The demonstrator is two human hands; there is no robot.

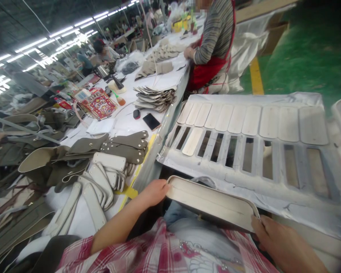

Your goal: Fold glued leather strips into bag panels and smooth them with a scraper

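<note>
Both my hands hold a stack of long grey-white leather strips [213,203] with rounded ends, level above my lap. My left hand [155,191] grips the stack's left end with curled fingers. My right hand [265,231] pinches its right end. In front lies a white slotted board [272,170]; its far row is filled with pale strips [252,119], and one strip [192,141] sits in the near row.
A long worktable [125,121] on my left carries piles of olive and white leather pieces [102,170], a black phone [151,121], a red patterned bag [98,103] and stacked pieces [155,98]. A person in a striped top and red apron [213,45] works further along. Green floor lies to the right.
</note>
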